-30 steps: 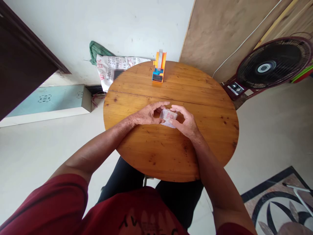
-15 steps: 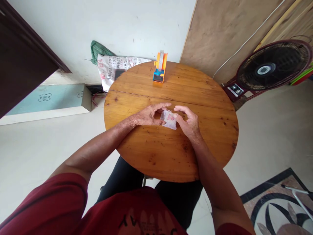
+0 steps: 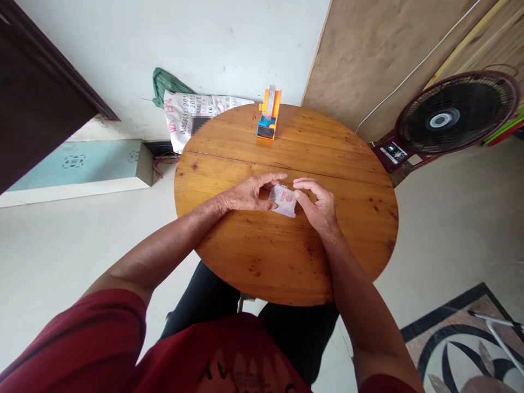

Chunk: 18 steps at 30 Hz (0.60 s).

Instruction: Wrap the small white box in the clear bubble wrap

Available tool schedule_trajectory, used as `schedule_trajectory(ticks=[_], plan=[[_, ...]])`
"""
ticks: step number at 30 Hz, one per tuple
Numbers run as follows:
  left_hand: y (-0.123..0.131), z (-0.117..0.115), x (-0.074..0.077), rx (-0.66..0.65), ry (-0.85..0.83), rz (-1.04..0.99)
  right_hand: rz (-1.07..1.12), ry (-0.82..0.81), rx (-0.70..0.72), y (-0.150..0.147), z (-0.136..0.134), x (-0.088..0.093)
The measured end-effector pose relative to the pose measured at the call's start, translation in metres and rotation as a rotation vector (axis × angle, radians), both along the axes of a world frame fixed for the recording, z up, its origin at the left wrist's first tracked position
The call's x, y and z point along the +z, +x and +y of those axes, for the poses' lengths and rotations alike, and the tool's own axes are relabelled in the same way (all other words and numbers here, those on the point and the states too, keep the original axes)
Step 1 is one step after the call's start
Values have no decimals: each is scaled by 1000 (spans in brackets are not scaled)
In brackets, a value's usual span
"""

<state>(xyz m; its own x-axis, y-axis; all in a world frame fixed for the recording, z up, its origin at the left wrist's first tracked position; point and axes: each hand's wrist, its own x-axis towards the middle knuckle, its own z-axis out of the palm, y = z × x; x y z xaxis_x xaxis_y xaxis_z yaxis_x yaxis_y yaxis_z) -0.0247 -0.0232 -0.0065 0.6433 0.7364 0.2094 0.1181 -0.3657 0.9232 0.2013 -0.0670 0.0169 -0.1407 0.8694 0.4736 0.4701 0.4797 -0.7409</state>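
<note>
A small, squarish packet (image 3: pixel 285 198) in clear crinkled plastic, with red print on its top, lies at the middle of the round wooden table (image 3: pixel 262 256). My left hand (image 3: pixel 251 194) has it from the left: the thumb presses the near left corner, and the fingers reach round the far side, where their tips are partly hidden. On the other side is my right hand (image 3: pixel 319 204), fingers bent and apart from the thumb. Its thumb tip is right at the packet's right edge; whether it touches I cannot tell.
An orange and blue tape dispenser (image 3: pixel 269 114) stands at the table's far edge. Behind it, a printed white sack (image 3: pixel 178 117) and a green bag (image 3: pixel 167 87) lean on the wall. To the right is a dark red fan (image 3: pixel 446 117).
My right hand has shifted slightly right, its thumb moving from the packet's top to its edge. My left hand and the packet stay nearly in place.
</note>
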Motion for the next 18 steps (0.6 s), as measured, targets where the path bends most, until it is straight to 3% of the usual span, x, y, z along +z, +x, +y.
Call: schedule_trajectory(ticks=[11, 18], plan=[[0, 0, 2, -11, 9, 13, -115, -20, 120, 3, -3, 5], [1, 0, 2, -2, -13, -8, -154, 80, 2, -1, -3, -2]])
